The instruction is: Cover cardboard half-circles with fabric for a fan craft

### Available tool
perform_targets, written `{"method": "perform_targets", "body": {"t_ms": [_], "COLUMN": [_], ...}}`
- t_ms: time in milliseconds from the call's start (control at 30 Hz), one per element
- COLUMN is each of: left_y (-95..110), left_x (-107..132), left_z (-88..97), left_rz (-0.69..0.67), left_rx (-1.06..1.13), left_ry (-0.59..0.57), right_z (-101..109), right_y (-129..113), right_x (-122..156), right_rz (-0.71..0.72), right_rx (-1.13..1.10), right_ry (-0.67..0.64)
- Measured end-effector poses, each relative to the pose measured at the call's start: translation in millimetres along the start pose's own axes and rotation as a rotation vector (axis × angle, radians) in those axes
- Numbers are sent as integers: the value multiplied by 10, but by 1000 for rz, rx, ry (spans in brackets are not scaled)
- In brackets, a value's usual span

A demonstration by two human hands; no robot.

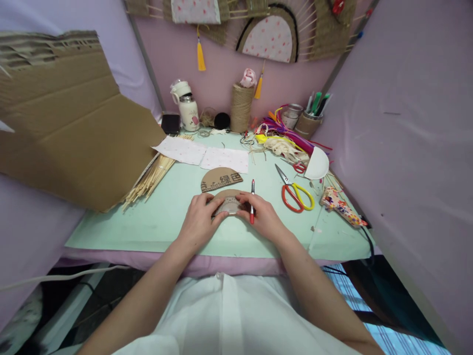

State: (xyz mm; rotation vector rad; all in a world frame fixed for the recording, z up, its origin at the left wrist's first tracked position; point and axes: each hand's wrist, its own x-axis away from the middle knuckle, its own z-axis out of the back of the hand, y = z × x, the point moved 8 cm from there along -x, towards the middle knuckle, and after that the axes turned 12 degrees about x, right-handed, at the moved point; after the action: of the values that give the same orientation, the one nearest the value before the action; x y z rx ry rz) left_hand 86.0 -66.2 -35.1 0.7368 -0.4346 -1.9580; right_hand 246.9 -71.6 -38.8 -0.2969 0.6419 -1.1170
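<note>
A clear protractor (230, 205) lies over a brown half-round cardboard piece (229, 193) near the table's front edge. My left hand (198, 215) grips the left end of the two, thumb along the straight edge and fingers on the curve. On the opposite end, the thumb and index finger of my right hand (263, 217) pinch them too. A red-and-silver pen (253, 201) is tucked between the fingers of that hand, pointing away from me. Just beyond sits a second cardboard half-circle (221, 179) with printed characters.
Scissors (291, 192) with red and yellow handles lie at right, near a white half-disc (317, 163) and a patterned glue gun (342, 206). Bamboo sticks (150, 182) and a large cardboard sheet (81, 133) occupy the left. Dotted fabric (225, 159), a twine roll (242, 108) and a bottle (188, 111) are behind.
</note>
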Motion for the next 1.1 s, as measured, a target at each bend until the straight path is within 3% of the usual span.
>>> {"method": "perform_targets", "body": {"t_ms": [1100], "left_y": [-63], "left_x": [19], "left_z": [9], "left_rz": [24], "left_rx": [47], "left_ry": [35], "right_z": [51], "right_y": [-32], "right_x": [5], "right_rz": [23], "right_rx": [-29], "right_ry": [41]}}
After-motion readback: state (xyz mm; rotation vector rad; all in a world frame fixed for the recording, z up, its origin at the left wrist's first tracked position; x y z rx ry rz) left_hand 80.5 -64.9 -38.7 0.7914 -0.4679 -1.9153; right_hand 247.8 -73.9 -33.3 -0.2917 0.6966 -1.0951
